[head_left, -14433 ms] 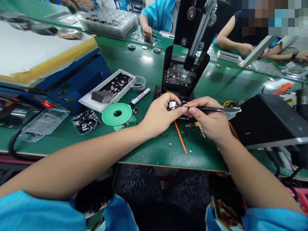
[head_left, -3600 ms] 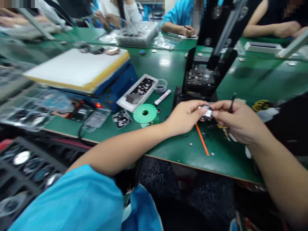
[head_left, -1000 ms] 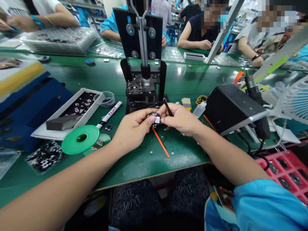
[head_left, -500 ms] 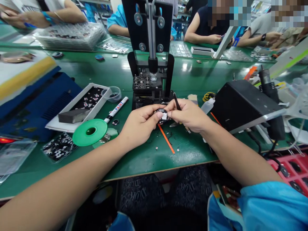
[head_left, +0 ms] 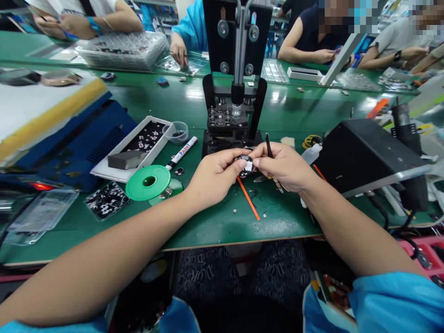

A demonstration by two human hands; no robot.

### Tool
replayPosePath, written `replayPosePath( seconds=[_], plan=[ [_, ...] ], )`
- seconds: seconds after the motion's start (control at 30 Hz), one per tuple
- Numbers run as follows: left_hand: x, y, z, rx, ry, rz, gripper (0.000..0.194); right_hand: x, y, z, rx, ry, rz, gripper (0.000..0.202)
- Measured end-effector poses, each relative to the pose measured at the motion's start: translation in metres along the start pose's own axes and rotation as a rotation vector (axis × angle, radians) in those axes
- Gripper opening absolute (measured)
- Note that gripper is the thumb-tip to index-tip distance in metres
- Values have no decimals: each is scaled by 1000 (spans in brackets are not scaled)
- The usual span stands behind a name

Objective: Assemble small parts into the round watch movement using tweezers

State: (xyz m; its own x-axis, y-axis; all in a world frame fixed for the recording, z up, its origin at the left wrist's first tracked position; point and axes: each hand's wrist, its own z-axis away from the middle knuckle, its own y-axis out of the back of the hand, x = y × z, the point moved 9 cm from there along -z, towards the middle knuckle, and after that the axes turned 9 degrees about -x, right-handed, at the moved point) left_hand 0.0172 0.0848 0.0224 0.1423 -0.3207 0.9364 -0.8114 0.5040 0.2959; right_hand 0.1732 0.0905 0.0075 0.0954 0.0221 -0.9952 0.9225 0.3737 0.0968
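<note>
My left hand (head_left: 217, 178) is closed, its thumb and fingers pinching a small round black electronic part (head_left: 248, 167) with a white square piece on its face. From the other side my right hand (head_left: 287, 169) meets it, thumb and index finger at the part's edge. A slim black stick-like tool (head_left: 268, 145) is tucked in the right hand and points upward; its lower end is hidden by the fingers. Just under the hands, an orange strip (head_left: 249, 200) lies on the green table (head_left: 208, 226). Behind them stands a black press fixture (head_left: 229, 125).
To the left are a green spool (head_left: 138, 189), a paint marker (head_left: 182, 153), a white tray (head_left: 99, 169) of small parts and a blue box (head_left: 79, 134). A black box-shaped unit (head_left: 367, 148) stands at right. Several people work across the table.
The whole scene has shifted right in view as the head turned slightly left. Both hands keep their hold. Across the table, a person's hand now reaches down to a clear tray.
</note>
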Motion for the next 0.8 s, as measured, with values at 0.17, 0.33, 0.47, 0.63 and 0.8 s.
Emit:
replayPosePath(
  seconds=[0.17, 0.33, 0.47, 0.63, 0.8],
  plan=[
    [0, 1, 0, 3, 3, -24, 29, 2, -2, 1, -18, -3, -2, 16],
    [0, 0, 1, -2, -8, 9, 28, -2, 1, 0, 7, 6, 11, 9],
    [1, -1, 1, -9, -5, 22, 29, -5, -1, -1, -5, 5, -10, 13],
    [1, -3, 1, -28, -17, 19, 31, -5, -1, 1, 19, -23, -51, 16],
    [-2, -3, 0, -24, -19, 22, 30, -2, -3, 1, 31, -52, -91, 27]
  ],
)
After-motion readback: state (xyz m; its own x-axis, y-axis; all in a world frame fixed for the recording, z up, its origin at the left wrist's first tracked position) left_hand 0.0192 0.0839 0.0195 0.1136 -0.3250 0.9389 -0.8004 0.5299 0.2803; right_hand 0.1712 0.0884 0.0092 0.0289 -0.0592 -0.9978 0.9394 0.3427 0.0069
